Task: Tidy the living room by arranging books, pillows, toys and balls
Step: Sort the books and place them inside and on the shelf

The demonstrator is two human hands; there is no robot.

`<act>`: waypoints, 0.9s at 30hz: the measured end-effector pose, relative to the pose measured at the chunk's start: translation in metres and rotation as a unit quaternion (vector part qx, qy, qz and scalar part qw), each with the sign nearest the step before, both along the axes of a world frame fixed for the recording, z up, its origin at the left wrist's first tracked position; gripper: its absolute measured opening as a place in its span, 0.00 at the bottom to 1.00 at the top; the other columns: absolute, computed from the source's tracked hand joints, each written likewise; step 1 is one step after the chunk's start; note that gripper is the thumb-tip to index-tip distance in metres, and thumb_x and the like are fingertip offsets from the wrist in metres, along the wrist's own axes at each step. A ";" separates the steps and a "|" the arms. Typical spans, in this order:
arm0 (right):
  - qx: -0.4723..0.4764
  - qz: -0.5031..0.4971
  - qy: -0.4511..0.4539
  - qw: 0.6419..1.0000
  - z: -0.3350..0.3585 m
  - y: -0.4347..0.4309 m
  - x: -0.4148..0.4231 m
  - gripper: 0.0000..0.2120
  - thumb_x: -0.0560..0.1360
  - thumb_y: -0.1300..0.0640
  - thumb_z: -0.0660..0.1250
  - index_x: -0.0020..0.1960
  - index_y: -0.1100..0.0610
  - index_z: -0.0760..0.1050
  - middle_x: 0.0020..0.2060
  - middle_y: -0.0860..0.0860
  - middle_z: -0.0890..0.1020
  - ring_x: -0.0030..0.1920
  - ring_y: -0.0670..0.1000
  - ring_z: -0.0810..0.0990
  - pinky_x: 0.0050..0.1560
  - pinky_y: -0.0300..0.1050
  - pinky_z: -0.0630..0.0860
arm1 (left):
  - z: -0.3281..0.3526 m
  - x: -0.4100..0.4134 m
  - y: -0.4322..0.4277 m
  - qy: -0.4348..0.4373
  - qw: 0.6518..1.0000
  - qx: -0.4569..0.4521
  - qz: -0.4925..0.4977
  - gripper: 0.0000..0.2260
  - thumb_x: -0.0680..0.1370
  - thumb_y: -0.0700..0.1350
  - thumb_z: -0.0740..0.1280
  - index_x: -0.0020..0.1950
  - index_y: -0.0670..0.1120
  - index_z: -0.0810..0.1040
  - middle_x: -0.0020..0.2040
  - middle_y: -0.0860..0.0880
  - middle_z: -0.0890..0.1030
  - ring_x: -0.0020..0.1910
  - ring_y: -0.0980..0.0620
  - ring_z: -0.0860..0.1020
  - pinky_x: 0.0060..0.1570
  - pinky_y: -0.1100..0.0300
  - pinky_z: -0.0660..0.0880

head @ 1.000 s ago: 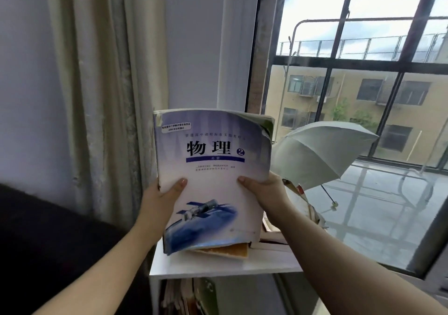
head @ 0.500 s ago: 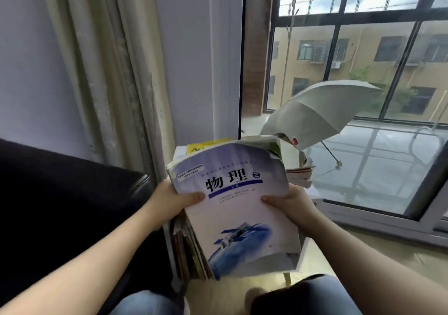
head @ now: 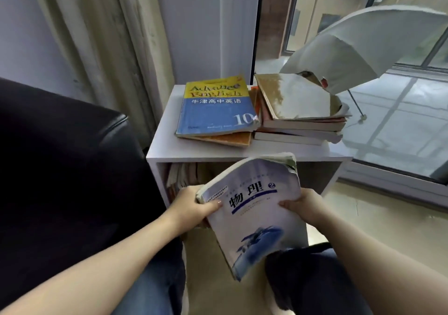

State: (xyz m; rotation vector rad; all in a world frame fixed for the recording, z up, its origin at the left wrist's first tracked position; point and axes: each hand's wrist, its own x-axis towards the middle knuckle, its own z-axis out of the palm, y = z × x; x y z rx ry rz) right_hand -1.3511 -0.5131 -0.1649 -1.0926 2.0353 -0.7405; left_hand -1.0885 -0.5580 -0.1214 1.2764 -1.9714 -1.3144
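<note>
I hold a pale blue physics textbook [head: 254, 208] with both hands, low in front of the white shelf unit [head: 167, 142]. My left hand [head: 194, 205] grips its left edge and my right hand [head: 305, 205] grips its right edge. The book tilts with its top toward the shelf's open compartment, where several books [head: 179, 178] stand upright. On the shelf top lie a yellow and blue English textbook [head: 213, 108] over an orange book [head: 228, 138], and to the right a stack of books [head: 298, 113] with a glossy tan cover on top.
A black leather sofa [head: 63, 157] stands directly left of the shelf. A beige curtain [head: 97, 35] hangs behind. To the right is a large window, with an open white umbrella [head: 368, 43] outside. My knees in jeans are below the book.
I have lowered the physics book from above the shelf top down to the front of the open compartment. The view has tilted downward, revealing the books lying on the shelf top.
</note>
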 end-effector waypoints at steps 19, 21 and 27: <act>0.190 0.210 0.137 0.949 -0.014 -0.018 0.082 0.33 0.72 0.41 0.67 0.67 0.59 0.62 0.59 0.54 0.76 0.52 0.54 0.79 0.48 0.46 0.77 | -0.045 -0.082 -0.015 0.004 0.981 0.045 0.189 0.06 0.74 0.41 0.68 0.48 0.40 0.82 0.46 0.44 0.83 0.47 0.46 0.79 0.50 0.55 0.76; 0.154 0.168 0.189 0.955 -0.016 -0.020 0.085 0.23 0.75 0.47 0.63 0.64 0.58 0.64 0.58 0.55 0.77 0.55 0.56 0.78 0.46 0.45 0.73 | -0.042 -0.088 -0.015 0.021 0.980 0.036 0.195 0.08 0.75 0.41 0.68 0.50 0.40 0.82 0.46 0.45 0.83 0.47 0.48 0.79 0.50 0.56 0.75; 0.061 0.114 0.217 0.967 -0.013 -0.029 0.083 0.13 0.77 0.54 0.60 0.60 0.56 0.64 0.52 0.55 0.80 0.51 0.58 0.80 0.41 0.45 0.71 | -0.033 -0.081 -0.030 0.060 0.992 0.037 0.103 0.07 0.77 0.47 0.66 0.50 0.44 0.79 0.45 0.47 0.82 0.41 0.53 0.81 0.39 0.62 0.79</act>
